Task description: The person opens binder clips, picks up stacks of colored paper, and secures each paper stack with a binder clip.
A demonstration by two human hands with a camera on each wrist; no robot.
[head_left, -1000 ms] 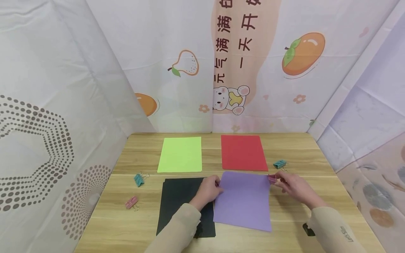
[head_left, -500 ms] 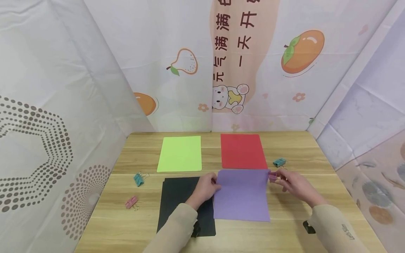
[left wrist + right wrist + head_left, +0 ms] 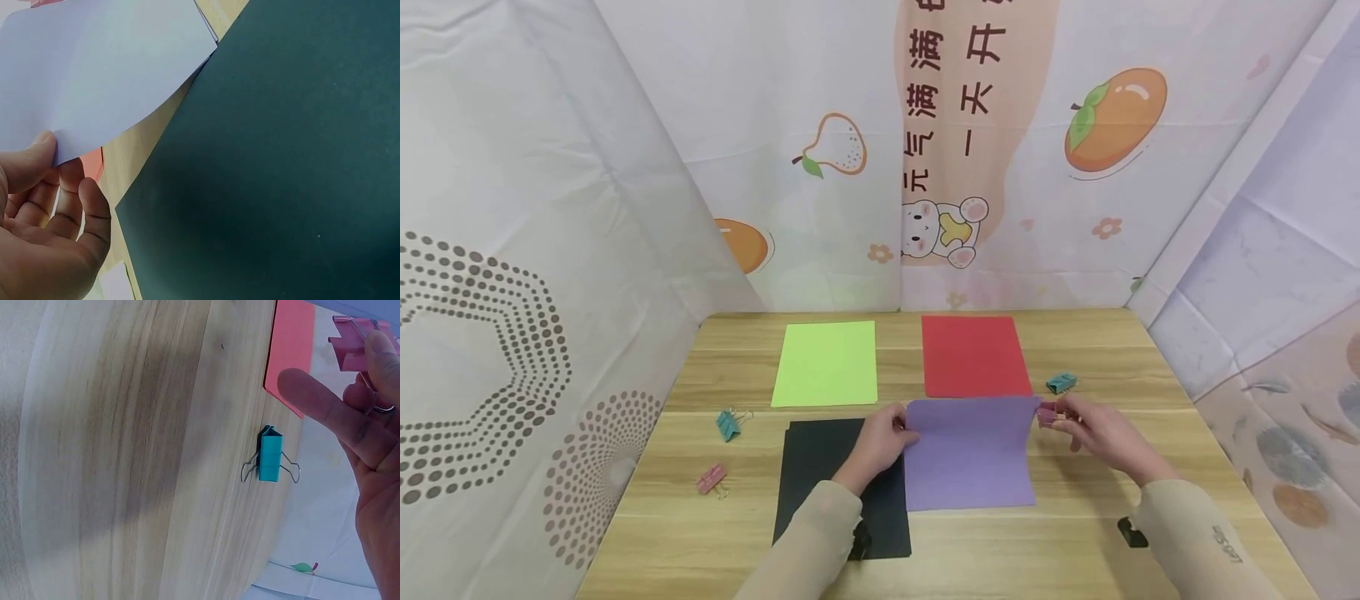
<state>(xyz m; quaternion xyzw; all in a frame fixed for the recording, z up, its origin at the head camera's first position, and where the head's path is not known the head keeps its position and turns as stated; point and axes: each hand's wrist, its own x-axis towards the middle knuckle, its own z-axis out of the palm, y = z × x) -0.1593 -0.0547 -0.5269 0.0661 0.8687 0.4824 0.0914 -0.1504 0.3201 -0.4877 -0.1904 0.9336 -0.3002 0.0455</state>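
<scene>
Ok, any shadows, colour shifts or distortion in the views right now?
Head view: bright, with a soft shadow below the right hand; left wrist view: dim, the purple paper washed pale and the black paper tinted green; right wrist view: bluish, a shadow across the tabletop, whose plank lines bow.

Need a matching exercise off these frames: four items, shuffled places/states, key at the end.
Column 1
1. purple paper
2. pink clip in the right wrist view
3. black paper
4. red paper

Column 2
A. partly hidden by the left sleeve in the head view
B. in the far row, right of the lime paper
C. pinched by the left hand
D. held by the right hand

Pairs: 1-C, 2-D, 3-A, 4-B
</scene>
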